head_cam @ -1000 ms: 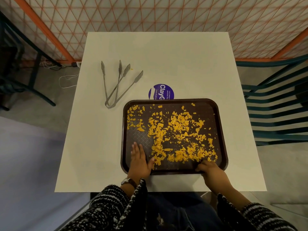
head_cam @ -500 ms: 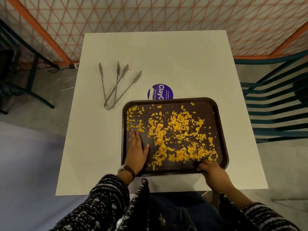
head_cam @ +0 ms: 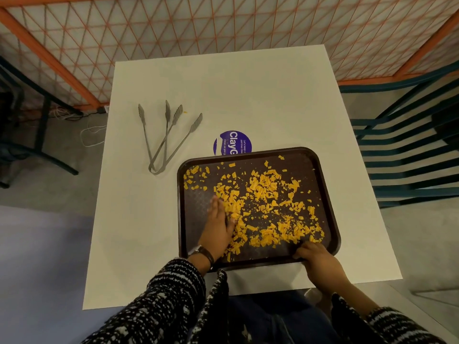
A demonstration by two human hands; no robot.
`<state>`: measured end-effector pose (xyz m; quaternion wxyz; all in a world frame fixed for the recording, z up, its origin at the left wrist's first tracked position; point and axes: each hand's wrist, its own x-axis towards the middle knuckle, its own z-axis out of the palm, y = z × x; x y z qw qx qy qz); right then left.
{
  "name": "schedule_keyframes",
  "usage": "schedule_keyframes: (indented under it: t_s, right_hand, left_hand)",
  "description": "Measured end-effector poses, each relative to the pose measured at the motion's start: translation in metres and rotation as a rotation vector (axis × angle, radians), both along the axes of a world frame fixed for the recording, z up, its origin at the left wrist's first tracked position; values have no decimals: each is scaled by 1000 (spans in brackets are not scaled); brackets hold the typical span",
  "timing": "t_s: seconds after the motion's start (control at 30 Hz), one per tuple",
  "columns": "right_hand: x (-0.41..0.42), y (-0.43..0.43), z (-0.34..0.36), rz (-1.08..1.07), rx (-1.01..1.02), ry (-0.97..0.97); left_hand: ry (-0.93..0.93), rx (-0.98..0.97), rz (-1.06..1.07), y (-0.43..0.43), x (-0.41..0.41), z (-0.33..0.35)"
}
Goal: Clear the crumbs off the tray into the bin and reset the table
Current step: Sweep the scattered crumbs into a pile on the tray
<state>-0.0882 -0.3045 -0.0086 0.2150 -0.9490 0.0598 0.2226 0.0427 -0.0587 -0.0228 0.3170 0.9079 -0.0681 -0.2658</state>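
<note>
A dark brown tray [head_cam: 327, 194] lies on the near right part of the white table [head_cam: 223, 83]. Several yellow crumbs [head_cam: 268, 207] are scattered over it, thickest in the middle and along the near side. My left hand [head_cam: 219, 220] lies flat inside the tray on its left side, fingers together, its edge against the crumbs. My right hand [head_cam: 314, 255] grips the tray's near rim at the right corner. No bin is in view.
Two metal tongs [head_cam: 165, 137] lie crossed on the table, left of and beyond the tray. A round purple sticker [head_cam: 232, 142] shows at the tray's far edge. A teal slatted chair [head_cam: 407, 155] stands at the right, an orange mesh fence [head_cam: 223, 23] behind the table.
My left hand has slid from the tray's near left corner forward and rightward into the crumbs. The right hand stays on the near rim.
</note>
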Motion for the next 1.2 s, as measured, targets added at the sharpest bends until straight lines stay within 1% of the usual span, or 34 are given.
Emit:
schedule_keyframes:
  t_s: [0.1,0.17,0.23,0.37,0.47,0.63,0.7,0.77,0.9,0.97,1.07,1.2]
  right_hand:
    - [-1,0,-2,-11,4,-22]
    - [-1,0,-2,-10,1,-11]
    - [-1,-1,-3,1,1,9]
    - [-2,-2,-5,3,3,2]
    - [-2,-1,-5,-6,-1,-5]
    - [-3,-1,-6,-13,-3,-4]
    - [-3,-1,-6,-20,3,-1]
    - [-4,-1,-6,-28,2,0]
    - [-3,-1,-5,-21,2,3]
    - [-3,0,-5,-23,2,8]
    - [-4,0,-7,-41,6,-5]
    - [-5,0,-6,-40,-1,-22]
  left_hand:
    - [16,-62,-118,-7,-16,2]
    - [22,-104,-89,-4,-14,3]
    - [-17,-111,4,4,1,4]
    - [-143,44,163,26,48,1]
    - [-123,103,196,36,67,-3]
    - [-94,162,163,31,70,-9]
    - [-81,153,151,25,62,-8]
    - [-47,85,104,16,47,-6]
    - [-5,-52,-113,-1,12,0]
    - [20,-95,-161,-4,5,2]
    - [-21,-123,-86,0,13,5]
    - [-103,-7,76,18,50,4]
